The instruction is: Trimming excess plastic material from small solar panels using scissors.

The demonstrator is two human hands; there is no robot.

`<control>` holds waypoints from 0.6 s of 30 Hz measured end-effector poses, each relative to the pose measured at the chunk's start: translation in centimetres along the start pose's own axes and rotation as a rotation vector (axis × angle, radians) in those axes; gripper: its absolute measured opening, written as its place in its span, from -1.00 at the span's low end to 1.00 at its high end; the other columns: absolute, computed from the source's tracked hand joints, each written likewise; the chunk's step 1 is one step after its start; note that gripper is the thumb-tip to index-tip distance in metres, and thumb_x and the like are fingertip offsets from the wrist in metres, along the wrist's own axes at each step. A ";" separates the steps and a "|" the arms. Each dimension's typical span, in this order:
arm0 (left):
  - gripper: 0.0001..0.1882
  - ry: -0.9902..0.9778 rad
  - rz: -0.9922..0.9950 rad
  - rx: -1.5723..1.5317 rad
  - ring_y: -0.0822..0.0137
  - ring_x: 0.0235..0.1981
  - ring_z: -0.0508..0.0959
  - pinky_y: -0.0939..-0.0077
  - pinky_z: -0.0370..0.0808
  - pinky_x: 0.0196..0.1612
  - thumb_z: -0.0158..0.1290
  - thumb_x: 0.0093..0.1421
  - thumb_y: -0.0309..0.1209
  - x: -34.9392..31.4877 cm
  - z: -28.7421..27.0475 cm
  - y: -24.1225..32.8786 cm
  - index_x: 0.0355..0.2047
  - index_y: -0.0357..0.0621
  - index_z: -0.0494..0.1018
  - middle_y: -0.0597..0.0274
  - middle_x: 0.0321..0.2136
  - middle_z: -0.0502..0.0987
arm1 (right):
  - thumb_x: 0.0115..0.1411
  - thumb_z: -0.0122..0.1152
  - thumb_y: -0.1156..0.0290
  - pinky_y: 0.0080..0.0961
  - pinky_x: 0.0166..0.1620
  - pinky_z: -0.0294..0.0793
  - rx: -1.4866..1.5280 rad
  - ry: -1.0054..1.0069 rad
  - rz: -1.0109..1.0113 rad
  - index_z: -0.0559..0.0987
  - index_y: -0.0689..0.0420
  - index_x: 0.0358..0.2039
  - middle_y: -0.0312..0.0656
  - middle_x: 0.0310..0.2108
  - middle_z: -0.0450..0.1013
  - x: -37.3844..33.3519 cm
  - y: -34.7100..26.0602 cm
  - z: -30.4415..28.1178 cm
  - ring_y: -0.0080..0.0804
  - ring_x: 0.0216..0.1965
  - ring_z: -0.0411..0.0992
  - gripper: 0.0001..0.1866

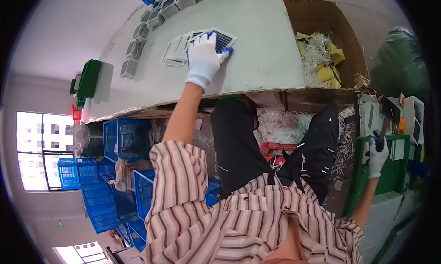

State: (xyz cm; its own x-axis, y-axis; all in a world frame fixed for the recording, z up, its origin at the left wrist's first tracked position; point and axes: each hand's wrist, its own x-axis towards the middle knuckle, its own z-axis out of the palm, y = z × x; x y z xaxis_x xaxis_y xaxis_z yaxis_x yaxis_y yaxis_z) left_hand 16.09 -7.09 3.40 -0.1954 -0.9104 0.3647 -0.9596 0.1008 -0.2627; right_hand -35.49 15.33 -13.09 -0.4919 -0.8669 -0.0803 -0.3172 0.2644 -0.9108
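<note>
On the white table (262, 62), the left hand (205, 56) is resting with fingers apart over the fanned thin panels (173, 51) (perhaps to steady them), while, right of this table, the right hand (377, 159) is gripping a dark tool (381, 137).

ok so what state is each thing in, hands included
Thin dark white-edged rectangular panels: fanned, overlapping
White-gloved left hand with blue fingertips: open, resting on panels
Black-handled tool: held, exact kind unclear
White-gloved right hand: closed round tool
Brown cardboard box: open, part-filled with white shreds and yellow pieces
Blue plastic crates: grouped close together
</note>
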 end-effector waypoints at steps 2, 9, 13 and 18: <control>-0.47 -0.226 0.064 0.015 0.08 -0.07 0.46 0.29 0.41 -0.06 0.10 0.06 -0.14 0.8 -1.0 0.7 -0.03 -0.22 0.41 0.00 -0.10 0.48 | 0.16 0.18 0.49 -0.74 -0.28 0.37 0.008 -0.023 -0.049 0.48 0.24 -0.06 -0.38 -0.33 0.46 -0.8 -2.3 2.4 -0.72 -0.35 0.38 -0.69; -0.71 0.247 0.431 -0.284 0.09 -0.22 0.51 0.28 0.47 -0.19 0.09 -0.02 -0.36 -2.6 -2.9 6.7 -0.26 -0.15 0.47 0.05 -0.25 0.48 | 0.12 0.21 0.41 -0.66 -0.18 0.41 0.278 -0.141 -0.163 0.54 0.21 -0.19 -0.27 -0.31 0.52 -1.7 -8.1 10.6 -0.56 -0.29 0.46 -0.75; -0.55 0.151 0.608 -0.540 0.00 -0.10 0.46 0.19 0.40 -0.03 0.17 -0.08 -0.38 -7.6 -4.3 12.3 -0.12 -0.12 0.43 0.03 -0.16 0.46 | 0.06 0.31 0.43 -0.70 -0.50 0.42 0.604 -0.404 0.080 0.51 0.18 -0.28 -0.34 -0.47 0.46 -2.7 -12.0 18.1 -0.70 -0.52 0.39 -0.78; -0.62 0.235 0.235 -0.687 0.01 -0.08 0.42 0.21 0.37 -0.02 0.15 -0.10 -0.44 -3.6 -2.9 16.5 -0.18 -0.10 0.49 0.06 -0.14 0.45 | 0.06 0.28 0.43 -0.67 -0.46 0.42 0.821 -0.475 -0.056 0.50 0.20 -0.33 -0.37 -0.51 0.44 -0.9 -10.0 23.3 -0.70 -0.52 0.36 -0.80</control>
State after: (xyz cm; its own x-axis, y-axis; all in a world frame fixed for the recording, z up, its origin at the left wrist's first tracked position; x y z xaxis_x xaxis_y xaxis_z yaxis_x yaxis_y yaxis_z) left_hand 0.33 -0.98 0.30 -0.3741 -0.7327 0.5685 -0.7828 0.5782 0.2301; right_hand -12.98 3.66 -13.38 -0.0544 -0.9983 -0.0200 0.4280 -0.0052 -0.9038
